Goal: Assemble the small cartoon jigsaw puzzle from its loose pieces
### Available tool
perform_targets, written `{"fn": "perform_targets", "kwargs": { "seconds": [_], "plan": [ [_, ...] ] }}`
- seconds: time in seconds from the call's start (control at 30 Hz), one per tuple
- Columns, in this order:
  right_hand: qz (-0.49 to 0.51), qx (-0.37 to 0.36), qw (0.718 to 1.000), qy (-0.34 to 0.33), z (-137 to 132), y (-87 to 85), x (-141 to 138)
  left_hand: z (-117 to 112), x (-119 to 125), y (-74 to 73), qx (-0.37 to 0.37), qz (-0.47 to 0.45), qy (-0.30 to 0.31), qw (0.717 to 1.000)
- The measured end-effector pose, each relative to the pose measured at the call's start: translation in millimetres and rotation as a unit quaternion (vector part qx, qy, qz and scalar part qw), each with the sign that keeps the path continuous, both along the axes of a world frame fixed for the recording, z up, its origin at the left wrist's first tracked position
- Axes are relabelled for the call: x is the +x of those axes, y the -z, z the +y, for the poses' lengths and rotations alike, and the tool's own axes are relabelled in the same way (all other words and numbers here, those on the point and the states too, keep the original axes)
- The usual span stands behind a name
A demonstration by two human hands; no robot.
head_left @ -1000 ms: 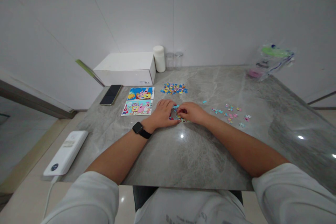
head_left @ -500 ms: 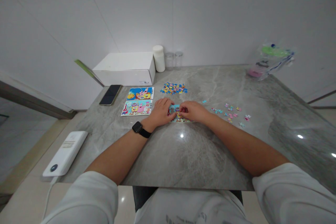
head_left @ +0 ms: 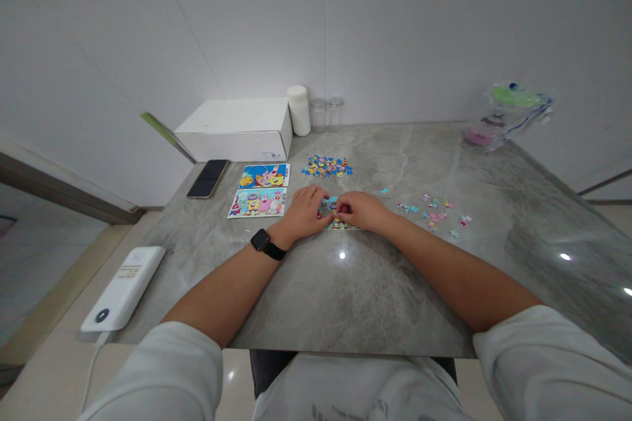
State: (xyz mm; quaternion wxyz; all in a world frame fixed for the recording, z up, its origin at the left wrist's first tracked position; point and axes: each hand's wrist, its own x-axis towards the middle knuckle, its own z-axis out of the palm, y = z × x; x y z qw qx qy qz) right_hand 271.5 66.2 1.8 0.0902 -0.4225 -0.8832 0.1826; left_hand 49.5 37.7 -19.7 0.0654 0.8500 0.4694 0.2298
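A partly covered jigsaw puzzle (head_left: 342,225) with bright cartoon figures lies flat on the table between my hands. My left hand (head_left: 307,212) rests along its left side, fingers stretched out and thumb apart, touching the edge. Over the right part, my right hand (head_left: 363,209) has thumb and fingertips pinched together; whatever they hold is too small to make out. Loose puzzle pieces (head_left: 434,216) are scattered to the right of that hand. Beyond both hands sits a heap of mostly blue and yellow pieces (head_left: 327,166).
Two cartoon picture cards (head_left: 257,202) lie left of my hands, beside a phone (head_left: 208,179). Behind stand a white box (head_left: 237,128), a white bottle (head_left: 299,112) and two clear jars (head_left: 326,115). A power bank (head_left: 123,289) is near left; a plastic bag (head_left: 511,115) far right.
Both hands have shifted only slightly over the puzzle. My left hand sits a little further right, covering more of its left side. The loose pieces and heap look the same.
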Motion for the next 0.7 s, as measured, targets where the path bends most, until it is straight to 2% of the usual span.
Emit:
{"fn": "perform_targets", "kwargs": {
  "seconds": [0.23, 0.43, 0.5, 0.6, 0.7],
  "plan": [
    [0.043, 0.027, 0.999, -0.006, -3.1, -2.4, -0.9, 3.2, -2.2, -5.3, 0.015, -0.02, -0.002, 1.0],
    [0.156, 0.049, 0.985, 0.052, 3.8, -29.4, 9.7, 7.5, -5.5, -9.3, 0.033, -0.073, -0.027, 0.996],
    [0.198, 0.067, 0.974, 0.088, 9.4, -42.0, 19.3, 8.4, -5.8, -9.0, 0.035, -0.079, -0.029, 0.996],
    [0.268, 0.12, 0.942, 0.164, 18.3, -59.6, 37.8, 9.5, -6.6, -8.3, 0.039, -0.078, -0.025, 0.996],
    [0.298, 0.169, 0.915, 0.212, 24.6, -70.9, 57.6, 10.2, -7.6, -7.4, 0.043, -0.079, -0.023, 0.996]
  ]
}}
